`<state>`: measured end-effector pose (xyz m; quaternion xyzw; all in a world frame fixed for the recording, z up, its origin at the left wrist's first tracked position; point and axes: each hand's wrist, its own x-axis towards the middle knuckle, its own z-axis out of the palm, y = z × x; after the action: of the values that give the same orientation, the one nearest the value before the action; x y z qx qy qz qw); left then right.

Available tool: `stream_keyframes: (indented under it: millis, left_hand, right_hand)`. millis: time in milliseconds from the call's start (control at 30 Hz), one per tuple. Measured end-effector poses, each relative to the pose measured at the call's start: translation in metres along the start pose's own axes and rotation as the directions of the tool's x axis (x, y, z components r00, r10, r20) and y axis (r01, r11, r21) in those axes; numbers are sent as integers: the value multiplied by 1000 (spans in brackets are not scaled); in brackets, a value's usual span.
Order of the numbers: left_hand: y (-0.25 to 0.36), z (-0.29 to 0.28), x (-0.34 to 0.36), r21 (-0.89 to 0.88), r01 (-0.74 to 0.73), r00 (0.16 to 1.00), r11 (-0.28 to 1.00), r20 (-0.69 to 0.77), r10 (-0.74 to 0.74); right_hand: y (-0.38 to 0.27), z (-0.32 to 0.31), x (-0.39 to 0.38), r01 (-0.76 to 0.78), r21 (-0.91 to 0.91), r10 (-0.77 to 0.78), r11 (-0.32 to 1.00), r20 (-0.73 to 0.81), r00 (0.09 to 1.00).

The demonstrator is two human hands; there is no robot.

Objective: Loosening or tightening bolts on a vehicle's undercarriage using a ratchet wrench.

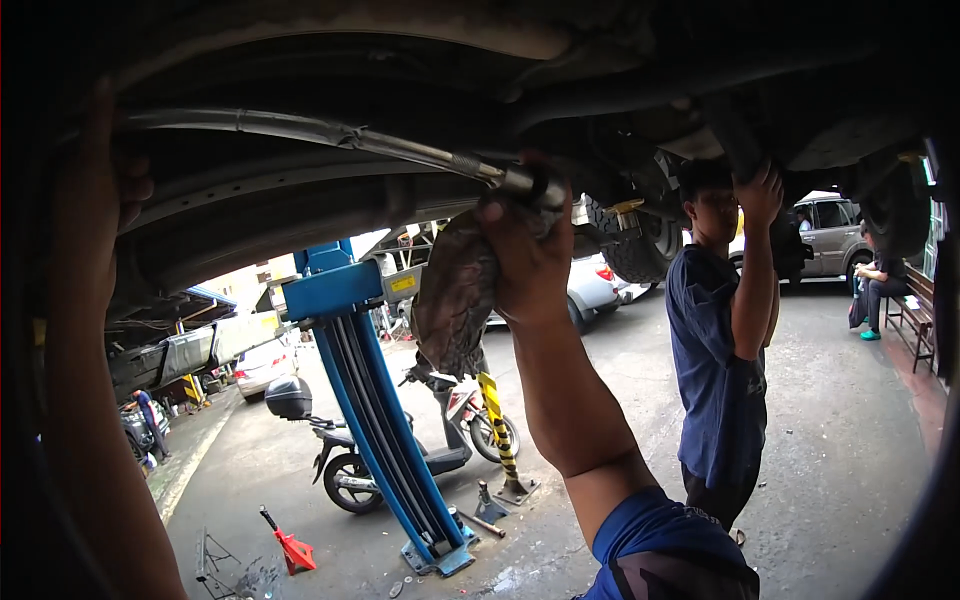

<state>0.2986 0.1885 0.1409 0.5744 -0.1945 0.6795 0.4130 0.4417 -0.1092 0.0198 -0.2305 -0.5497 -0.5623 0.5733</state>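
Note:
Overhead, a long-handled socket wrench [420, 152] runs from the left edge toward the middle, close under a raised vehicle's underside [300, 225]. My right hand [530, 250] is closed around its head, with the thumb up against the metal. Where the handle fades into shadow at the far left, my left hand [95, 200] is raised with several fingers curled, apparently gripping that end. A dark crumpled cloth [455, 300] hangs beside my right hand; whether I hold it cannot be made out. What the wrench head sits on is hidden.
A blue lift post [375, 420] stands ahead, with a parked scooter [400, 455] behind it. Close on the right, a person in a navy shirt [715, 360] reaches up to the underside. A red jack stand [290, 545] and a yellow-black striped post [497, 430] stand on the floor.

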Motion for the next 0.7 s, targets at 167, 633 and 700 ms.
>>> stream_keyframes:
  millis: [167,633,700]
  left_hand:
    - [-1,1,-5,14,-28,1000,1000,9,28]
    - [-46,118,-108,-524,-280,914,805,110,390]
    - [-51,139,-133,-673,-133,833,728,322,450]
  right_hand:
    - [17,-12,-1,525,-675,-427,519,327,843]
    - [27,-17,-10,248,-566,-171,786,185,968]
    - [22,-21,-6,372,-767,-181,522,327,928]
